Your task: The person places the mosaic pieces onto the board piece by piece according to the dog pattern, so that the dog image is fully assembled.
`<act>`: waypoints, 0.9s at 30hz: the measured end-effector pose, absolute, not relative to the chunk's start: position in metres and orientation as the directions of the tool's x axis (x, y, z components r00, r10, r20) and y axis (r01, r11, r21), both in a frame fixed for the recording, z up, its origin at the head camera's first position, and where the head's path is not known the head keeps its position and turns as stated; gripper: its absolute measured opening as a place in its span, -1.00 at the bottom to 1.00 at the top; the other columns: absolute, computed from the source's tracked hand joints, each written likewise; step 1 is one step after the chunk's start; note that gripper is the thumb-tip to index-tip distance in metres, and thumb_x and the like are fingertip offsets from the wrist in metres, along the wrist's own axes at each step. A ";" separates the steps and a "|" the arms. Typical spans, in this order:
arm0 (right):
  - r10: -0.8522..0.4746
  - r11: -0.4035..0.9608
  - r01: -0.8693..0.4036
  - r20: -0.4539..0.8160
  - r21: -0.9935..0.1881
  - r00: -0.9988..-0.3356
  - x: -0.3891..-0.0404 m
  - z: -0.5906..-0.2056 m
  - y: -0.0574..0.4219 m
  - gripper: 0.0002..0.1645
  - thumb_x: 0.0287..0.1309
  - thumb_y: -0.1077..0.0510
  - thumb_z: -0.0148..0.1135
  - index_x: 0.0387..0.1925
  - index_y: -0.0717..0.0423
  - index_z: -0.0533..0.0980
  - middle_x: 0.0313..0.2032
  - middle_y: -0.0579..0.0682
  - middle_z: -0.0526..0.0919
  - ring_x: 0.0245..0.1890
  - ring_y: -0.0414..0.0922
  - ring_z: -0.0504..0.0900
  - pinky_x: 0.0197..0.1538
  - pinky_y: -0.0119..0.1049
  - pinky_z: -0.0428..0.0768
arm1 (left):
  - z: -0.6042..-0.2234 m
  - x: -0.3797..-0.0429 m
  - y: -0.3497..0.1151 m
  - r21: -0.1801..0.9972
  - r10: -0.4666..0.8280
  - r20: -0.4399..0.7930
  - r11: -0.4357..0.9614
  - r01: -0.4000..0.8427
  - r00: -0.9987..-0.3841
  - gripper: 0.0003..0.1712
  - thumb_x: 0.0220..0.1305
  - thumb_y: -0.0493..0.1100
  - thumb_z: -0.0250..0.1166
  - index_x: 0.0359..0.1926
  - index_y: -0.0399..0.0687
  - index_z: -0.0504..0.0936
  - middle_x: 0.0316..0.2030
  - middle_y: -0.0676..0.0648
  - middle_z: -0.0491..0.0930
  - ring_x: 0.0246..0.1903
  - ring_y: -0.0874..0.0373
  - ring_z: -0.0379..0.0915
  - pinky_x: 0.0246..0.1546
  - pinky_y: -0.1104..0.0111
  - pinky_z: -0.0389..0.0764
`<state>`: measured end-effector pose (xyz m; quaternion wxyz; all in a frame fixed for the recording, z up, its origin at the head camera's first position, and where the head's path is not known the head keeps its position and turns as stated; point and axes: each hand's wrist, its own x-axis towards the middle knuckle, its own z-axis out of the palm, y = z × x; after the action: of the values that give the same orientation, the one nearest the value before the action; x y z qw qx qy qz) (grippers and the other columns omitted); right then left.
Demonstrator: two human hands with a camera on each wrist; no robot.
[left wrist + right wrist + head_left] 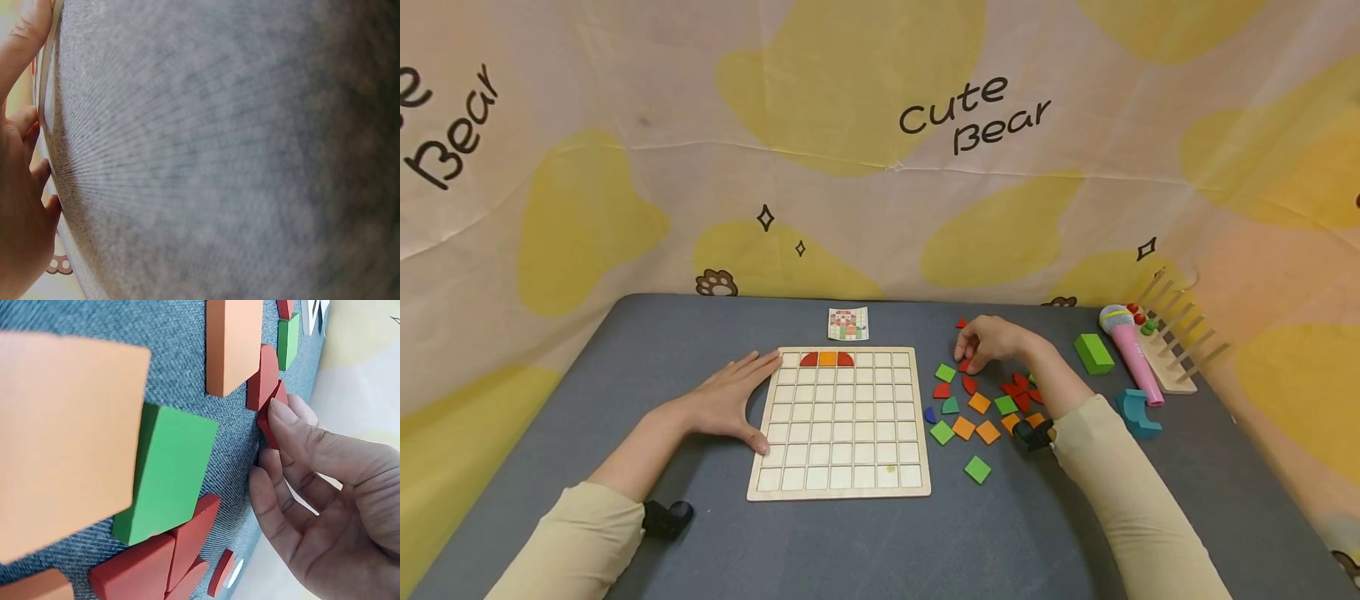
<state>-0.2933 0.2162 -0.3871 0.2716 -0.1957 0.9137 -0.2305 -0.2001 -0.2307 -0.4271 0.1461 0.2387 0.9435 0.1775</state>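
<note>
My left hand (724,403) lies spread along the left edge of a wooden grid board (838,499), its fingertips and thumb touching the frame. In the left wrist view only part of that hand (25,187) shows. Along the board's top row sit an orange square tile (827,359) and, on either side of it, a red quarter-circle tile (808,360). Right of the board, my right hand (992,340) pinches a red quarter-circle tile (269,428) between thumb and fingers, low over the table. Another red tile (264,378) lies right beside it.
Loose green tiles (977,469), orange tiles (988,432) and red tiles (942,391) lie right of the board. A small pattern card (848,324) is behind it. Farther right are a green block (1093,354), pink microphone (1137,358), teal arch (1138,414) and pegged wooden stand (1180,383).
</note>
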 end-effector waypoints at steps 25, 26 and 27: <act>-0.457 0.791 -0.278 -0.225 -0.544 -0.861 -0.286 -0.376 0.205 -0.84 0.01 0.32 0.44 -0.30 0.14 0.68 -0.40 0.03 0.70 -0.45 -0.17 0.56 -0.33 -0.40 0.55 | -0.426 -0.200 -0.230 0.400 0.511 -0.188 0.820 0.410 -0.839 0.62 -0.41 0.49 0.55 0.57 -0.13 -0.06 0.59 -0.20 -0.11 0.55 -0.36 -0.26 0.45 -0.33 -0.08; -0.459 0.782 -0.285 -0.202 -0.555 -0.865 -0.286 -0.375 0.202 -0.84 0.00 0.32 0.45 -0.30 0.14 0.69 -0.40 0.04 0.70 -0.44 -0.17 0.57 -0.33 -0.41 0.56 | -0.426 -0.200 -0.230 0.402 0.512 -0.187 0.818 0.411 -0.838 0.62 -0.41 0.49 0.55 0.57 -0.12 -0.06 0.59 -0.20 -0.12 0.55 -0.36 -0.26 0.45 -0.33 -0.08; -0.464 0.772 -0.301 -0.173 -0.560 -0.869 -0.285 -0.374 0.200 -0.85 0.00 0.31 0.45 -0.31 0.15 0.69 -0.40 0.04 0.72 -0.44 -0.18 0.57 -0.33 -0.41 0.56 | -0.426 -0.200 -0.230 0.402 0.515 -0.183 0.817 0.414 -0.837 0.62 -0.41 0.49 0.55 0.56 -0.13 -0.06 0.58 -0.21 -0.11 0.55 -0.36 -0.25 0.44 -0.33 -0.07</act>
<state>-0.2849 0.1999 -0.3739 0.1525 -0.2061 0.9288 -0.2674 -0.2003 -0.2297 -0.4264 0.1431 0.2466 0.9423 0.1757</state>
